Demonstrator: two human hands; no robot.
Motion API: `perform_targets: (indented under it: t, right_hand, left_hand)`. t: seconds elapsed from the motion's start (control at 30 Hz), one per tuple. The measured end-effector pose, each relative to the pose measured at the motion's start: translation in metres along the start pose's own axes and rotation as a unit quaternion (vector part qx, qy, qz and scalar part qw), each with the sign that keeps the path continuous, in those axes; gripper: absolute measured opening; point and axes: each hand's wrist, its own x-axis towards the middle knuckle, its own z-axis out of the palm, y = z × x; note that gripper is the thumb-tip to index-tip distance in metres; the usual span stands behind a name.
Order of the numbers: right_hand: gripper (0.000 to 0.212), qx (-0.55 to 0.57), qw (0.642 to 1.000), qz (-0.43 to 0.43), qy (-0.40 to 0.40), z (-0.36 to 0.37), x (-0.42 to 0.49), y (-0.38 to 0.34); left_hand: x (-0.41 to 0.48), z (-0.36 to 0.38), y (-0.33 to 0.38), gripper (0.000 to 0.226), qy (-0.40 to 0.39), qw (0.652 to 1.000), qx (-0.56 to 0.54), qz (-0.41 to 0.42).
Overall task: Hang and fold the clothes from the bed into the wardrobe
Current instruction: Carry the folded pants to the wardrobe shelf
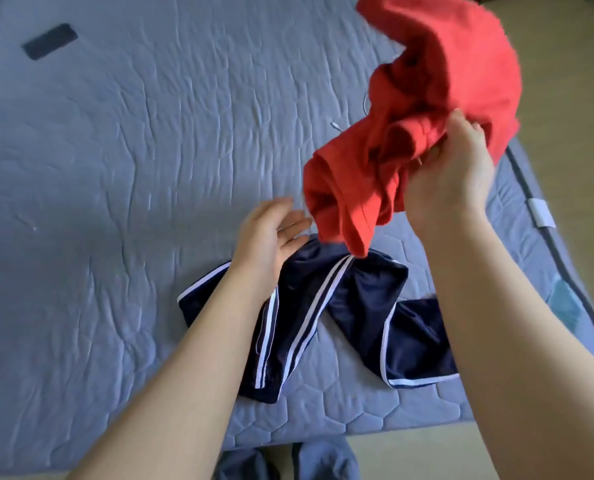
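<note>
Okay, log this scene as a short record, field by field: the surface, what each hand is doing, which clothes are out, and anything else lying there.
surface: bed with a blue-grey quilted cover
right hand: grips the bunched red garment, held up above the bed
left hand: open, holds nothing, close to the red garment's hanging end
navy garment: white-striped, crumpled and unfolded, lying near the bed's front edge
other: dark flat object at the bed's far left
</note>
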Motion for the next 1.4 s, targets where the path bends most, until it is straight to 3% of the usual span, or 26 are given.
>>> perform_targets:
  t: [0.1,0.17,0.33,0.43,0.6,0.73,0.83,0.9,0.93,0.97,1.07,1.13,1.3,1.4]
  right_hand:
    - [0.043,-0.072,0.996,0.045,-0.020,-0.007,-0.008,0.028]
    - [0.057,-0.141,0.983,0.102,-0.060,-0.019,-0.020,0.061]
    - [0.055,-0.204,0.942,0.247,-0.102,-0.042,-0.053,0.118]
    - [0.055,-0.231,0.929,0.264,-0.116,-0.047,-0.061,0.145]
    - [0.051,-0.280,0.894,0.336,-0.095,-0.050,-0.077,0.185]
    - [0.058,-0.362,0.832,0.416,-0.066,-0.057,-0.104,0.226]
    - [0.044,-0.378,0.794,0.466,-0.101,-0.059,-0.123,0.246]
    - [0.007,-0.382,0.771,0.494,-0.128,-0.058,-0.134,0.253]
    - [0.009,-0.375,0.760,0.511,-0.142,-0.056,-0.141,0.257]
    - [0.014,-0.362,0.748,0.536,-0.146,-0.055,-0.147,0.261]
    - [0.014,-0.360,0.721,0.569,-0.162,-0.056,-0.162,0.270]
    - [0.010,-0.366,0.732,0.551,-0.163,-0.053,-0.168,0.268]
    - [0.011,-0.277,0.801,0.518,-0.117,-0.024,-0.174,0.231]
    - [0.012,-0.258,0.852,0.444,-0.104,0.002,-0.167,0.193]
  left_hand:
    - [0.004,-0.004,-0.015,0.018,0.052,0.997,0.044,-0.021]
    - [0.006,-0.008,-0.033,0.022,0.047,0.993,0.092,-0.051]
    - [0.023,-0.025,-0.078,0.025,0.057,0.975,0.185,-0.106]
    - [0.034,-0.041,-0.104,0.027,0.076,0.961,0.233,-0.128]
    - [0.035,-0.081,-0.151,0.025,0.103,0.896,0.412,-0.127]
    - [0.023,-0.115,-0.180,0.051,0.176,0.819,0.530,-0.134]
    - [0.023,-0.141,-0.191,0.081,0.165,0.812,0.522,-0.203]
    - [0.025,-0.152,-0.197,0.068,0.105,0.803,0.536,-0.238]
    - [0.027,-0.159,-0.200,0.043,0.074,0.802,0.545,-0.234]
    - [0.027,-0.162,-0.200,0.018,0.053,0.802,0.552,-0.223]
    - [0.030,-0.168,-0.193,0.023,0.047,0.843,0.491,-0.213]
    - [0.028,-0.168,-0.182,0.020,0.066,0.882,0.411,-0.220]
    - [0.007,-0.161,-0.141,0.017,0.091,0.922,0.328,-0.186]
    - [-0.005,-0.151,-0.099,0.015,0.120,0.950,0.249,-0.147]
